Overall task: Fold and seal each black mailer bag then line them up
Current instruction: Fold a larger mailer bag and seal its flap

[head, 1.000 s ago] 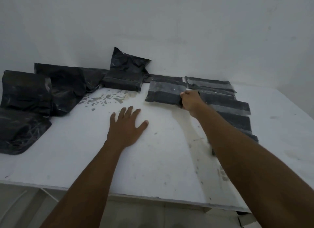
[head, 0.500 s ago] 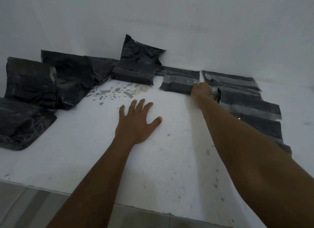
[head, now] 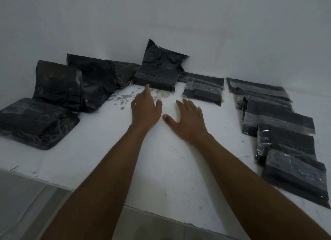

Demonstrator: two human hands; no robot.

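Black bag pile (head: 57, 89) laid at left of white surface (head: 161, 168). Propped bag (head: 161, 68) leaned against wall (head: 179, 21) at back, folded bag (head: 202, 93) just right of it, overlapped row (head: 279, 118) set down right side. Both forearms stretched forward over mid-surface. Left hand (head: 146, 109) palm down, fingers straight, index tip (head: 147, 86) at lower edge of propped bag (contact not discernible). Right hand (head: 188, 118) palm down, fingers spread, thumb out, just short of folded bag. Each grip slack, nothing held.
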